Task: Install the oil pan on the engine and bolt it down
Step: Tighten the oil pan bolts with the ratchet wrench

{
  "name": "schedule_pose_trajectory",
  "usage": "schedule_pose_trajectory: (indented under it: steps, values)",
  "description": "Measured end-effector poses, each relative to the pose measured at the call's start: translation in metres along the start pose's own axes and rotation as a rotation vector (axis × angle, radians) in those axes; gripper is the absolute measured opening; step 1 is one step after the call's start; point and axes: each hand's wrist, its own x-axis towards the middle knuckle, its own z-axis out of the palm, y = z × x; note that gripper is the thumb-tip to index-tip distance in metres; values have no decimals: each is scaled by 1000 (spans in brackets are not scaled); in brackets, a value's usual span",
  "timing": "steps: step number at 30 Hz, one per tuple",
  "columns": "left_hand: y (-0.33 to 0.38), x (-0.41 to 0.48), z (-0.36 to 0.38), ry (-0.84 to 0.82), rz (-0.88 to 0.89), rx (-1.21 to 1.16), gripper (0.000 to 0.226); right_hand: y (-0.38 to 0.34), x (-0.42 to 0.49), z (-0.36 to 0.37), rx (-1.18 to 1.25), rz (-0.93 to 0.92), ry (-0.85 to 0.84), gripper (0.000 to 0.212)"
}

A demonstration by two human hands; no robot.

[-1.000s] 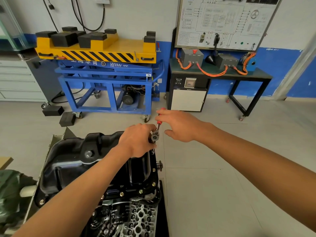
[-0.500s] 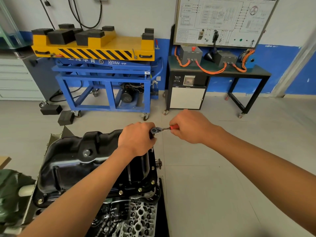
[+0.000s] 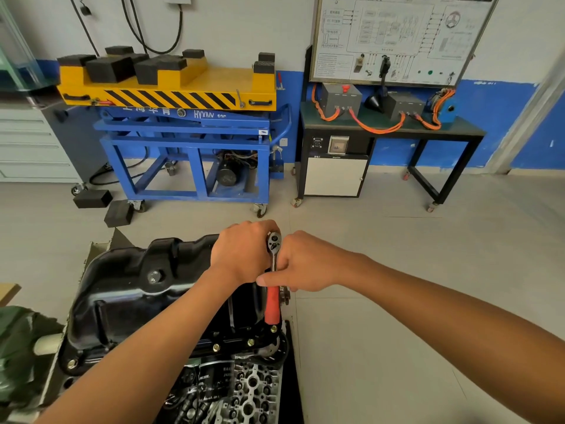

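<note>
1. Fingers (image 3: 282, 264) of the right hand (image 3: 308, 264) are curling round the ratchet (image 3: 274, 243) just above its red grip, with the thumb pressing across.
2. The left hand (image 3: 241, 252) is closing fist-like round the ratchet's head at frame centre. Its fingertips are hidden.
3. The oil pan (image 3: 137, 286) is sitting on the engine (image 3: 244, 390), lower left of centre, its flange showing brass-coloured bolts (image 3: 250, 342).
4. This looks like the bolting-down step, at the pan's far right edge.
5. Next, I'd judge, comes a steady handle swing with the head held square, then the remaining bolts.
6. The pan is glossy black, pressed and ribbed. The ratchet head is bright chrome and the engine is rough grey casting.
</note>
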Motion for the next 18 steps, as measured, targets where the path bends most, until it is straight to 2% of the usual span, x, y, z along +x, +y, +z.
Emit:
schedule_pose_trajectory:
  steps: [5,12,18]
  values:
    - [0,0,-1,-8,-3,8,30,1,0,0,46,46,-49,54]
    - [-3,3,-2,-26,20,-52,34,14,-3,-31,-3,184,-178,28]
    - [-4,4,1,-7,27,-61,34,21,4,-61,-282,213,-165,18]
